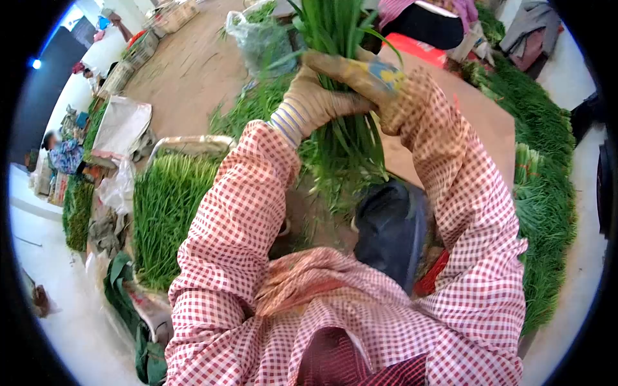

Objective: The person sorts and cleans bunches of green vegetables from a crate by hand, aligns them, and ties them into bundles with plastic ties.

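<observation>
A bunch of long green leaves, which look like garlic chives [351,145], is held up in front of me between both gloved hands. My left hand [315,106], in a dirty pale glove with a striped cuff, is closed around the bunch's middle. From the other side, my right hand [351,74], in a stained glove with a blue and yellow patch, also wraps it. Leaves stick out above and below the hands. Below the bunch, loose green leaves [331,186] lie on the ground near my dark shoe [389,225].
A basket of upright chives [177,212] stands at my left. A brown board [470,122] lies to the right, beside a long row of stacked greens [547,212]. Ahead is a plastic bag [261,42] of greens. Another person [64,153] is at the far left.
</observation>
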Demonstrator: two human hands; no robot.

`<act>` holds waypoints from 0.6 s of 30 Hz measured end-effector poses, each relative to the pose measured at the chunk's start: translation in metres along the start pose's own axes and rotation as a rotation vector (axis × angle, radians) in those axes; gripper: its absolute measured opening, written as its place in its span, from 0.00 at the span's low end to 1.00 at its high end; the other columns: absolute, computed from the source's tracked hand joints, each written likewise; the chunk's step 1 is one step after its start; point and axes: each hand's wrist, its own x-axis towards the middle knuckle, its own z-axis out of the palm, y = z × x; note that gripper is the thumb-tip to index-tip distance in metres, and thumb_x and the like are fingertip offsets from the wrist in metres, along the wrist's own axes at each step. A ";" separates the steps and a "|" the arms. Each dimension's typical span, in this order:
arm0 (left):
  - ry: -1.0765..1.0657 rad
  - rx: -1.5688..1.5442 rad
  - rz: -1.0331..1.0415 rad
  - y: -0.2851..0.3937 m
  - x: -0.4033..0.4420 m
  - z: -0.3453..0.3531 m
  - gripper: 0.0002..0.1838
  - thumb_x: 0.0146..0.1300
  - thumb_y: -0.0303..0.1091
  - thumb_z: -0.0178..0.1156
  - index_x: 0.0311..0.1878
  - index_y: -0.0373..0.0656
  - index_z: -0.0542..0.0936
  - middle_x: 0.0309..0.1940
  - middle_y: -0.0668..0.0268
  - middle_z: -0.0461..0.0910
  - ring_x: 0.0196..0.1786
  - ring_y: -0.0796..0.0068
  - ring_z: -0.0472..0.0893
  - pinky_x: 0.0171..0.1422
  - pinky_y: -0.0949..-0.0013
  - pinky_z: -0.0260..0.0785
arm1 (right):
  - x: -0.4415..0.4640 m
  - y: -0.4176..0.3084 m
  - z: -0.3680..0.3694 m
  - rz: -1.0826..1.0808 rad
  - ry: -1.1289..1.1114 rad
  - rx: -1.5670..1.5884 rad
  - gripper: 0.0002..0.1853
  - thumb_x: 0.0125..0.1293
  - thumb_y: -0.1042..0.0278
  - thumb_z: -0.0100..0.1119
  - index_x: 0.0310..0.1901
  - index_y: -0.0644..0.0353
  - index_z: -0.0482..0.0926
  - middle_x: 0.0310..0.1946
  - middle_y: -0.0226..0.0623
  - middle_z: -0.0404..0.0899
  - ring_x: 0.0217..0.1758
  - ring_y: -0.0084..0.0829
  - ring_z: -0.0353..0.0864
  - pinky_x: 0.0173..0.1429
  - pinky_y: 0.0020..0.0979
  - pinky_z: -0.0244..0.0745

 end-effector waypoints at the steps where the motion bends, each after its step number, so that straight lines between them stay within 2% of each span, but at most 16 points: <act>1: 0.070 -0.031 -0.002 0.005 -0.010 -0.003 0.32 0.43 0.29 0.78 0.54 0.36 0.77 0.49 0.62 0.81 0.51 0.70 0.79 0.57 0.66 0.73 | 0.005 -0.001 0.015 0.013 -0.045 -0.031 0.39 0.54 0.57 0.71 0.66 0.57 0.64 0.57 0.39 0.73 0.59 0.33 0.73 0.62 0.34 0.68; 2: 0.076 -0.021 -0.022 0.011 -0.022 -0.007 0.32 0.43 0.29 0.78 0.54 0.36 0.77 0.49 0.62 0.81 0.51 0.70 0.79 0.57 0.66 0.73 | 0.008 -0.002 0.030 0.028 -0.093 -0.059 0.39 0.55 0.56 0.70 0.66 0.57 0.65 0.56 0.39 0.74 0.59 0.33 0.73 0.61 0.34 0.69; 4: 0.246 -0.165 -0.266 0.021 -0.046 -0.014 0.25 0.48 0.28 0.74 0.52 0.36 0.79 0.47 0.63 0.82 0.48 0.71 0.80 0.54 0.67 0.74 | 0.015 -0.003 0.057 0.051 -0.179 -0.123 0.37 0.55 0.53 0.69 0.65 0.57 0.66 0.55 0.40 0.74 0.58 0.34 0.74 0.59 0.34 0.70; 5: 0.256 -0.164 -0.274 0.018 -0.055 -0.022 0.25 0.48 0.28 0.74 0.52 0.36 0.79 0.47 0.63 0.82 0.48 0.71 0.80 0.54 0.67 0.74 | 0.018 -0.005 0.067 0.060 -0.219 -0.153 0.37 0.56 0.52 0.69 0.64 0.57 0.67 0.55 0.41 0.75 0.58 0.35 0.74 0.59 0.34 0.70; 7: 0.231 -0.193 -0.193 -0.013 -0.074 -0.050 0.19 0.52 0.29 0.70 0.48 0.35 0.80 0.44 0.64 0.83 0.46 0.72 0.81 0.52 0.68 0.75 | 0.022 -0.008 0.080 0.077 -0.275 -0.213 0.36 0.56 0.50 0.68 0.63 0.57 0.68 0.54 0.41 0.75 0.57 0.35 0.75 0.57 0.34 0.72; 9: 0.223 0.325 0.129 -0.064 -0.090 -0.089 0.16 0.56 0.31 0.66 0.47 0.35 0.80 0.41 0.64 0.83 0.43 0.72 0.81 0.50 0.68 0.75 | 0.016 -0.011 0.075 0.073 -0.268 -0.261 0.35 0.57 0.48 0.66 0.63 0.56 0.69 0.53 0.42 0.76 0.56 0.36 0.75 0.56 0.34 0.73; 10: 0.438 -0.004 -0.161 -0.025 -0.102 -0.085 0.12 0.55 0.30 0.64 0.42 0.37 0.81 0.37 0.62 0.83 0.40 0.68 0.81 0.48 0.66 0.75 | 0.010 -0.011 0.066 0.061 -0.234 -0.275 0.35 0.57 0.47 0.66 0.62 0.56 0.70 0.52 0.43 0.76 0.56 0.36 0.76 0.55 0.34 0.73; 11: 0.638 -0.345 -0.447 -0.002 -0.113 -0.085 0.07 0.55 0.30 0.63 0.37 0.39 0.81 0.34 0.61 0.83 0.37 0.64 0.82 0.47 0.64 0.75 | 0.001 -0.008 0.053 -0.028 -0.143 -0.302 0.29 0.63 0.50 0.62 0.62 0.52 0.70 0.50 0.39 0.78 0.56 0.33 0.76 0.55 0.34 0.73; 13: 0.751 -0.527 -0.366 -0.002 -0.133 -0.110 0.07 0.55 0.30 0.62 0.37 0.39 0.81 0.31 0.61 0.82 0.36 0.65 0.81 0.47 0.64 0.75 | -0.008 0.024 0.014 0.122 -0.151 -0.007 0.24 0.65 0.55 0.61 0.59 0.57 0.71 0.46 0.33 0.76 0.48 0.28 0.77 0.49 0.26 0.74; 15: 0.849 -0.598 -0.279 -0.017 -0.150 -0.136 0.07 0.56 0.30 0.60 0.35 0.38 0.79 0.31 0.61 0.81 0.35 0.65 0.80 0.47 0.63 0.75 | -0.041 0.070 -0.003 0.281 -0.005 0.227 0.26 0.59 0.58 0.67 0.56 0.61 0.72 0.41 0.31 0.76 0.39 0.22 0.78 0.45 0.28 0.75; 17: 0.919 -0.739 -0.263 -0.037 -0.161 -0.153 0.07 0.57 0.31 0.59 0.36 0.37 0.78 0.32 0.61 0.80 0.35 0.64 0.79 0.47 0.62 0.75 | -0.081 0.108 0.018 0.298 0.033 0.481 0.32 0.57 0.61 0.68 0.61 0.60 0.67 0.49 0.37 0.74 0.45 0.29 0.78 0.50 0.32 0.75; 18: 0.920 -0.736 -0.269 -0.040 -0.163 -0.153 0.07 0.57 0.31 0.59 0.36 0.37 0.78 0.32 0.61 0.80 0.35 0.64 0.79 0.47 0.62 0.75 | -0.091 0.133 0.033 0.264 -0.019 0.403 0.37 0.55 0.58 0.69 0.64 0.59 0.63 0.54 0.43 0.71 0.51 0.36 0.75 0.54 0.37 0.73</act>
